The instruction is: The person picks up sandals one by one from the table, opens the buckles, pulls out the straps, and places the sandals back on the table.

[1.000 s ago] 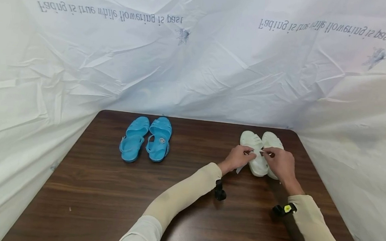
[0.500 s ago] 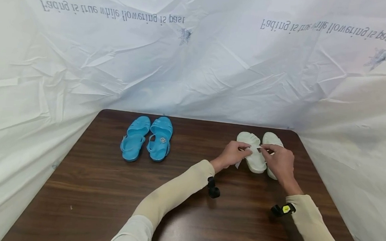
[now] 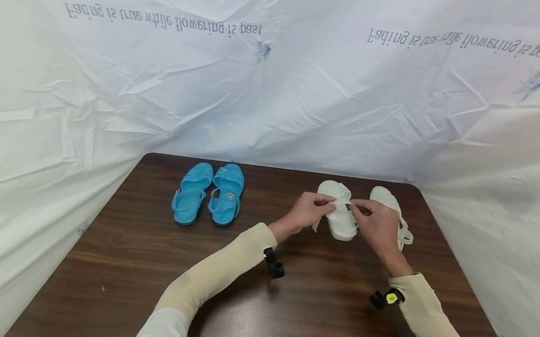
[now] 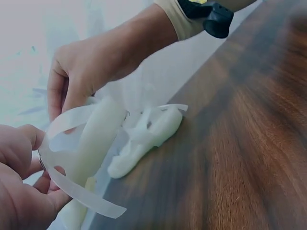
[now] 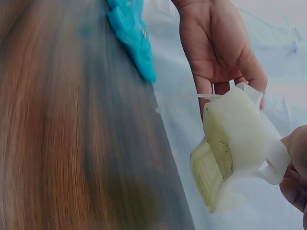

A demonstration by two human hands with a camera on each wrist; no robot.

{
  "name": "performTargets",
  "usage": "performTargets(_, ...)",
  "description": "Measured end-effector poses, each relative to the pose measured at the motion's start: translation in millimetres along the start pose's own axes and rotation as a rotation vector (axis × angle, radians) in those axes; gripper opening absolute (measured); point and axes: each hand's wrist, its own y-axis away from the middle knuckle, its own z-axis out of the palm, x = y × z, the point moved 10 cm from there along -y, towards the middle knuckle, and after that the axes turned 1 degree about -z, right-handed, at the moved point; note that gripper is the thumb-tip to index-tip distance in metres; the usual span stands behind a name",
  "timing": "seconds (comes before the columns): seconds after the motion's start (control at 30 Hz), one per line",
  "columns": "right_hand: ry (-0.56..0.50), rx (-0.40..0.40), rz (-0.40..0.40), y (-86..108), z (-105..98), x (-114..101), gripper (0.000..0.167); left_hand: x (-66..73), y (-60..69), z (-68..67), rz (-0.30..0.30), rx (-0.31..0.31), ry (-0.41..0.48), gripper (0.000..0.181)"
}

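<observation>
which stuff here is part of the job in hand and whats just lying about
Job in hand:
white sandal
its strap, pinched by left hand and right hand

Lying about:
other white sandal, possibly its mate
blue sandals, untouched

Head view: the person's bare right grip [image 3: 379, 229] hides part of a white plastic strappy sandal [image 3: 386, 197]. On a second such sandal [image 3: 342, 224], between the grips, exact strap contact at the fingertips is too small to tell. Round pale badge [image 3: 230, 196] inside one blue plastic sandal [image 3: 224, 214]: marking unreadable. Dark brown wood-grain bench [image 3: 120, 262]: near edge cut off.

Left wrist view: bare left grip [image 4: 24, 177] cut off left and below.

Right wrist view: right grip cut off right; blue plastic cut off above; bench grain blurred.
</observation>
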Motion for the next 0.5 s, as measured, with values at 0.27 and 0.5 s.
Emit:
performTargets(0.27, -0.067, 0.009, -0.021, 1.4, 5, -32, 0.012, 6.6, 26.8, -29.4, -0.039, 0.039, -0.008, 0.032)
performTargets(0.5, -0.15, 0.001, -0.029, 7.5, 12, -57, 0.012, 6.7, 54.1, -51.9, -0.018, 0.052, -0.038, 0.032)
